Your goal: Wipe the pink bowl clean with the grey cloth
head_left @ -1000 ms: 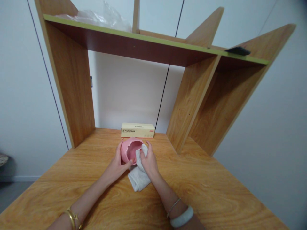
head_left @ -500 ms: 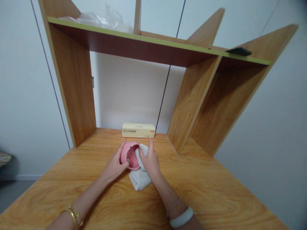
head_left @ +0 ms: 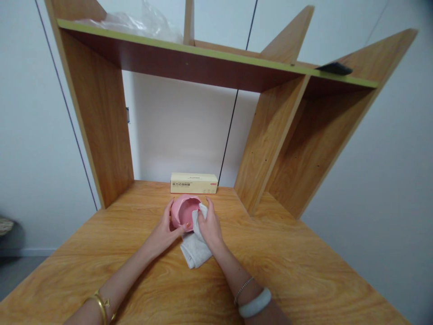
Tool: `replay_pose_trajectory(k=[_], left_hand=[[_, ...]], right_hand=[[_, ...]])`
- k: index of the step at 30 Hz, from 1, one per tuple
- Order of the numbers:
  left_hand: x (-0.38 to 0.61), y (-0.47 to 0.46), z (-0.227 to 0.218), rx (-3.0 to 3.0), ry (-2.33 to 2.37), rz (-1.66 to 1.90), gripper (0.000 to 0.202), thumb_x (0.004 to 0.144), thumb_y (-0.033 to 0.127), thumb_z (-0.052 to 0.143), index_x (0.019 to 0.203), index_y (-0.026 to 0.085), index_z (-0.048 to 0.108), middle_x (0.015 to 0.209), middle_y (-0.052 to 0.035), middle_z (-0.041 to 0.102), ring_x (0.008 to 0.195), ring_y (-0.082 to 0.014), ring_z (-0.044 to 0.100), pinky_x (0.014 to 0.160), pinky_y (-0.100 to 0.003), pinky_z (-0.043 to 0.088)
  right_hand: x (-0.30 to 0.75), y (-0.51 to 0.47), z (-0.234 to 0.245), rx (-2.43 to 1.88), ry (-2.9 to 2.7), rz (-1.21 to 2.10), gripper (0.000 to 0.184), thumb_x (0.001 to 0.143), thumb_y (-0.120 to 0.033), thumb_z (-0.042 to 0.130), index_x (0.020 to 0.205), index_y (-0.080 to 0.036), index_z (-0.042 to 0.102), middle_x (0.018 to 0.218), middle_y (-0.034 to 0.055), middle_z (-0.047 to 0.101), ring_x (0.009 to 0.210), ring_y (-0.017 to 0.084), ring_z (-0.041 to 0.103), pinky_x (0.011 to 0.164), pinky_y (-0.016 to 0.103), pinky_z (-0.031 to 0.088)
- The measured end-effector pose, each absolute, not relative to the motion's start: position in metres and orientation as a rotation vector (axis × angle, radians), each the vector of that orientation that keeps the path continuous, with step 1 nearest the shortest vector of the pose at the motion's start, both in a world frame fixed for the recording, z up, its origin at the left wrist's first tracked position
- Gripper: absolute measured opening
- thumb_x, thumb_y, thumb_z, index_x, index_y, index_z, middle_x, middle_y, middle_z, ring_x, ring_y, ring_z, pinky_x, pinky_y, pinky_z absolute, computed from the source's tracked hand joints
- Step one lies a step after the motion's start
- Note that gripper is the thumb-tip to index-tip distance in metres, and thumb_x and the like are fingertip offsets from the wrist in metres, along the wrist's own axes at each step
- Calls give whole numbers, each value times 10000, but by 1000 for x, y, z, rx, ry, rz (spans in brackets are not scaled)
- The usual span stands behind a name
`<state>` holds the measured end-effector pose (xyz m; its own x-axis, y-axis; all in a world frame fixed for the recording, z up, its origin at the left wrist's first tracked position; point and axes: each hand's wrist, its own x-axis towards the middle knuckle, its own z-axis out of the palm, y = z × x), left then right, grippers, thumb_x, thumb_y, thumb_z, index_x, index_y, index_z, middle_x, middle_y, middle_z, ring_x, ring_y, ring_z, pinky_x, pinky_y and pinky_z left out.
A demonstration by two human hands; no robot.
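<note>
A small pink bowl [head_left: 184,208] is tilted on its side on the wooden desk [head_left: 291,266], its opening turned toward me. My left hand [head_left: 164,230] grips the bowl's left side, thumb on the lower rim. My right hand [head_left: 209,224] is closed on a white cloth [head_left: 194,246] and presses its upper end into the bowl's right rim. The rest of the cloth trails down onto the desk below the bowl.
A long cream box [head_left: 194,183] lies at the back of the desk, just behind the bowl. Upright wooden panels [head_left: 104,131] flank the desk, and a shelf [head_left: 189,58] above holds a clear plastic bag [head_left: 142,22] and a dark flat object [head_left: 334,68].
The bowl has turned slightly in my left hand between frames. My right hand has shifted the cloth a little along the bowl's rim.
</note>
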<state>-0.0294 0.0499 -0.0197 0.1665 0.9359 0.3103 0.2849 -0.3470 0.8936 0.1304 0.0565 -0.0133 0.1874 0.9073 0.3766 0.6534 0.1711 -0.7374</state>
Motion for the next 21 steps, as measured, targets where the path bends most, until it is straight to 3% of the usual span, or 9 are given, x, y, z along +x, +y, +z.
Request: replay_pose_trajectory(k=[10,15,21], left_hand=[[-29,49,-14,1773,1213,1270,637,759,346,525,1325,166,292,1310,-134,459,1172,-238,485,1030,-416,356],[-33,47,-7,1829,1248,1249,644,689,241,481,1313,152,349,1293,-113,489,1162,-234,492,1034,-392,354],[-37,47,-8,1911,1251,1216,679,684,234,481,1348,159,358,1340,-105,470,1208,-244,461,1062,-400,316]], right_hand=[[128,53,-6,-1651,-1512,304,580,827,-299,471,1370,-170,313,1073,121,641,991,248,604,787,318,446],[127,49,1,-1710,-1550,244,619,840,-356,473,1395,-173,268,996,122,662,935,264,626,743,319,441],[129,52,0,-1797,-1698,249,640,843,-372,467,1401,-139,258,984,142,671,890,271,639,731,331,434]])
